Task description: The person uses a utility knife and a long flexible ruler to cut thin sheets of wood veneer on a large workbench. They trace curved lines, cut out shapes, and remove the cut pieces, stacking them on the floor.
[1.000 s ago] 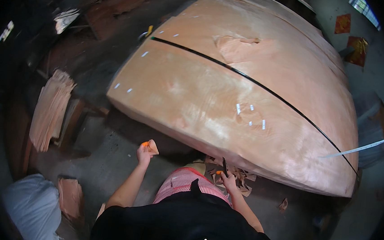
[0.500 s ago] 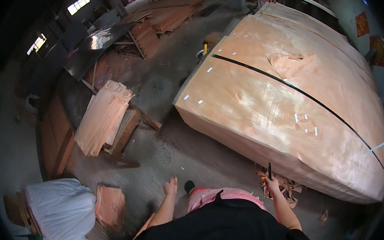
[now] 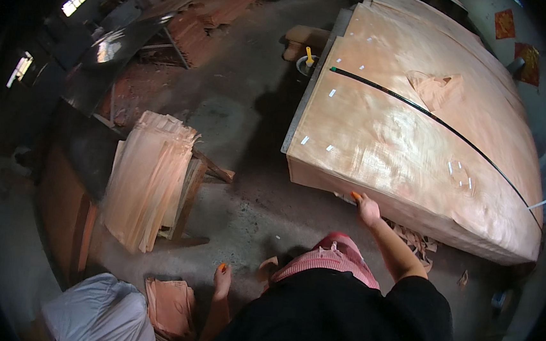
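Right hand (image 3: 367, 209) at frame centre touches the near edge of the veneer stack (image 3: 410, 136); its grip is unclear. Left hand (image 3: 222, 280), lower centre, hangs open, fingers loosely spread, above the floor (image 3: 243, 136)

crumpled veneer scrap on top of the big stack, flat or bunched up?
Bunched up. The small peach-coloured veneer scrap shows raised folds and wrinkles on the large flat stack of pale veneer sheets, just beyond the black strap.

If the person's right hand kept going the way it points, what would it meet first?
The right hand points up at the near side edge of the large stack of pale veneer sheets; it seems already at it, though depth is unclear.
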The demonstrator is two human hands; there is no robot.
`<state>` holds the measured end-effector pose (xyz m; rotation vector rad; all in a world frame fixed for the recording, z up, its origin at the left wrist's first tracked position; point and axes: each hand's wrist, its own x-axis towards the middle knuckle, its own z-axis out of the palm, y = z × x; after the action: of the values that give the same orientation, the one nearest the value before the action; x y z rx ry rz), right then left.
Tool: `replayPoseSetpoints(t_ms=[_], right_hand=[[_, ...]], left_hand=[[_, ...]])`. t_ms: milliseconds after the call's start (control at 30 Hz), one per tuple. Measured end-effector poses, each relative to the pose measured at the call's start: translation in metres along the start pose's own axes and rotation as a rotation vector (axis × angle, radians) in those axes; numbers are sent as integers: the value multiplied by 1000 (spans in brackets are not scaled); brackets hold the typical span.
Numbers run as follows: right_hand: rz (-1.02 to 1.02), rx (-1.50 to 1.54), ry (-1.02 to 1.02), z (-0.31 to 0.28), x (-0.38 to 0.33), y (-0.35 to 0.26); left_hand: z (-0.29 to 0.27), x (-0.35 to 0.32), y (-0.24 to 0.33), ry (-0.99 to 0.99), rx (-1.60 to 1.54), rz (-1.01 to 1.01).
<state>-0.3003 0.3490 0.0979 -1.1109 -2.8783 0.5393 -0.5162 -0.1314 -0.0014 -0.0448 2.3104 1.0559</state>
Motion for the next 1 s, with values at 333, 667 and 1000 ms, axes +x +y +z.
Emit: replayPoseSetpoints(t_ms=[333, 667, 1000], right_hand=[[68, 20, 297, 9, 186, -15], [324, -127, 276, 40, 303, -23], [452, -8, 353, 18, 331, -46]], left_hand=[[-18, 146, 56, -450, 101, -32], [-45, 305, 337, -733, 231, -140], [149, 452, 539, -1031, 326, 642]])
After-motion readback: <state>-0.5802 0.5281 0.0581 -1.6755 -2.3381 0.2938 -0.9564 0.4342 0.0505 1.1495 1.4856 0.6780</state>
